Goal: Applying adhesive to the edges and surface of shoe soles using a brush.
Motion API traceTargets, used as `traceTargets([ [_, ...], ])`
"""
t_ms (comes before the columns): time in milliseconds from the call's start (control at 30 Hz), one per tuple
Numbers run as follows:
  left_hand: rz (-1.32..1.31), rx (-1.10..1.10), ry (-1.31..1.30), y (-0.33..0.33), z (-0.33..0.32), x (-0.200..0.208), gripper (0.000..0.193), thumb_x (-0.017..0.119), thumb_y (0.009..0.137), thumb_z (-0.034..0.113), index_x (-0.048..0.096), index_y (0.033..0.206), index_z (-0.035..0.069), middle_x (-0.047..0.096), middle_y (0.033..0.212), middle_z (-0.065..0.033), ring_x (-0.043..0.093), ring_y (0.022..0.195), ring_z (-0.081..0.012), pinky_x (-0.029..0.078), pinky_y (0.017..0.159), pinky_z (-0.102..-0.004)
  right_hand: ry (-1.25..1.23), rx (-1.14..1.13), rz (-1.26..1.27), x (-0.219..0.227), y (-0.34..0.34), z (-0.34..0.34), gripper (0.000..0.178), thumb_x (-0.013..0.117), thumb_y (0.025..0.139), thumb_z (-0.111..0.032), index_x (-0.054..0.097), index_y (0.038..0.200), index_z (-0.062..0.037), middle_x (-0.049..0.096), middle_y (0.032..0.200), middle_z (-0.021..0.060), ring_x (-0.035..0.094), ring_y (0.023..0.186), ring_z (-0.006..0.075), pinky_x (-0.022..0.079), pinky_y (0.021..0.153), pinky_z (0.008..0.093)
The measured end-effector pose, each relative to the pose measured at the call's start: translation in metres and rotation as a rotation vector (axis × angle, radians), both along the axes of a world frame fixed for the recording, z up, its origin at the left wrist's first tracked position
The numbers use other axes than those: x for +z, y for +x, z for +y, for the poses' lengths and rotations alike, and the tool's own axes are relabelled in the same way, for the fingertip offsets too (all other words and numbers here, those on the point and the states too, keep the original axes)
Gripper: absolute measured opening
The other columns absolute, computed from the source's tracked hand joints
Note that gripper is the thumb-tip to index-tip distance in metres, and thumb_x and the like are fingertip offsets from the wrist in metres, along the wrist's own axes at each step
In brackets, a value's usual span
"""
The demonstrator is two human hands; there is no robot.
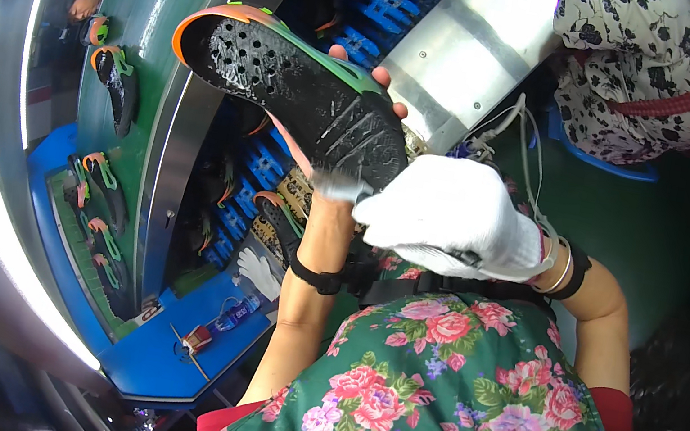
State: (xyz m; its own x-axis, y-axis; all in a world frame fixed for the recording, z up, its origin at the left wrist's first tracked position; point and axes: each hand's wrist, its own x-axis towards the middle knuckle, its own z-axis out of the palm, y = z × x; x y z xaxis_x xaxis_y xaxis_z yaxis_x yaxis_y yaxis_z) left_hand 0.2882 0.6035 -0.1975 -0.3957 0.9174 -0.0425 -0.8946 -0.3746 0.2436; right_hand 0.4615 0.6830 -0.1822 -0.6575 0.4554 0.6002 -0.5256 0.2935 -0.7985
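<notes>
My bare left hand [382, 76] is closed around a shoe sole [314, 101] from beneath, its fingertips showing past the far edge. The sole is black inside, with a green and orange rim and a patch of round holes at the heel. Wet, shiny streaks cover parts of its inner face. In a white knit glove, my right hand [460, 212] is closed on a brush [339, 185]. Pale bristles touch the sole near its lower right edge; the glove hides the brush's handle and the sole's end.
A green conveyor belt [144, 27] with several similar soles runs along the left. A blue ledge [155, 366] holds a plastic bottle [235, 314] and a white glove [258, 274]. Behind my hands are blue racks [389, 8] and a metal housing [474, 45]. Another person [651, 75] sits at upper right.
</notes>
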Motion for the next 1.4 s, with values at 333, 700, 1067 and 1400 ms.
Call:
traceTargets([
  [333,0.054,-0.112,-0.203,-0.019,-0.01,0.0,0.098,0.048,0.093,0.078,0.032,0.161,0.009,0.035,0.161,-0.0244,0.055,0.13,-0.0523,0.056,0.096,-0.0662,0.006,0.117,-0.088,-0.008,0.002,0.008,0.019,0.082,0.08,-0.009,0.081,0.099,-0.0086,0.078,0.096,0.0093,0.074,0.089,0.0246,0.059,0.081,0.0338],
  [700,-0.036,-0.327,-0.159,-0.035,-0.014,-0.004,0.104,0.058,0.09,0.072,0.028,0.161,0.001,0.033,0.16,-0.0299,0.056,0.127,-0.0523,0.055,0.1,-0.0616,0.152,0.178,-0.137,-0.008,0.004,0.008,0.032,0.08,0.081,-0.01,0.078,0.113,-0.0118,0.076,0.11,0.0058,0.072,0.093,0.0259,0.059,0.081,0.0368],
  [1067,0.092,-0.498,-0.33,-0.042,-0.02,0.004,0.096,0.057,0.091,0.065,0.036,0.158,0.0,0.044,0.149,-0.0347,0.06,0.115,-0.049,0.053,0.097,-0.0533,-0.004,0.416,-0.064,-0.012,-0.001,0.022,0.027,0.081,0.082,-0.009,0.078,0.109,-0.013,0.078,0.11,0.0038,0.073,0.093,0.0242,0.059,0.08,0.036],
  [1400,0.034,-0.58,-0.421,-0.054,-0.023,0.003,0.088,0.048,0.097,0.06,0.038,0.156,-0.005,0.05,0.144,-0.0385,0.067,0.114,-0.044,0.056,0.099,-0.0531,-0.028,0.323,-0.08,-0.019,-0.008,0.032,0.02,0.08,0.082,-0.008,0.08,0.102,-0.0118,0.079,0.106,0.0059,0.074,0.092,0.0239,0.06,0.079,0.0366],
])
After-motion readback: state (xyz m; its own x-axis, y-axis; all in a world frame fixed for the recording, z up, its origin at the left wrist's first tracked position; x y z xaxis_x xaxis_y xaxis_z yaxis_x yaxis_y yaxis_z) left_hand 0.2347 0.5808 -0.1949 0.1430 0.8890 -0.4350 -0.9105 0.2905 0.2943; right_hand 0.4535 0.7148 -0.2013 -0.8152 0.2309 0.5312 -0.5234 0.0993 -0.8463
